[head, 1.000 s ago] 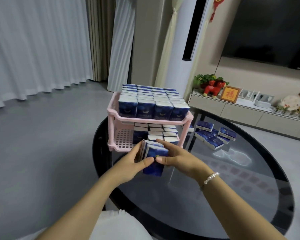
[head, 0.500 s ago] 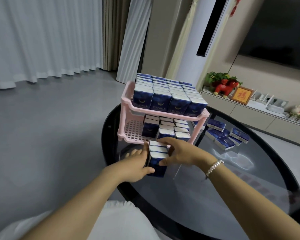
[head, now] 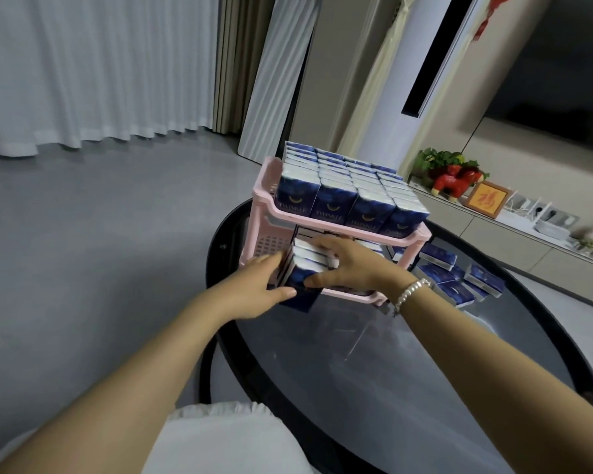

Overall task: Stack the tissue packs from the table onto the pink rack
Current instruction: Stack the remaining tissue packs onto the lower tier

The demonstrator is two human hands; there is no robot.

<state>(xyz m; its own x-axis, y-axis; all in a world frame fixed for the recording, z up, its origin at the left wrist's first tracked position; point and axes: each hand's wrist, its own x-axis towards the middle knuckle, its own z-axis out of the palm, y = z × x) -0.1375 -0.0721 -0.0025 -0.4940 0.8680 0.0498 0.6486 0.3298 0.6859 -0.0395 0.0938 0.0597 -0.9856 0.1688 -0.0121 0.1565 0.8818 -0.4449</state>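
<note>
Both hands clamp a bundle of tissue packs from either side — left hand, right hand — likely squeezing so the row stays together while it enters the pink rack's lower shelf. More packs lie on the table.

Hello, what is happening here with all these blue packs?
A person is filling a pink rack with tissue packs. Both hands, left hand and right hand, hold a small bundle of packs at the front of the lower shelf. The top shelf's packs look full. A few loose packs lie on the glass table, to the right of the rack.
</note>
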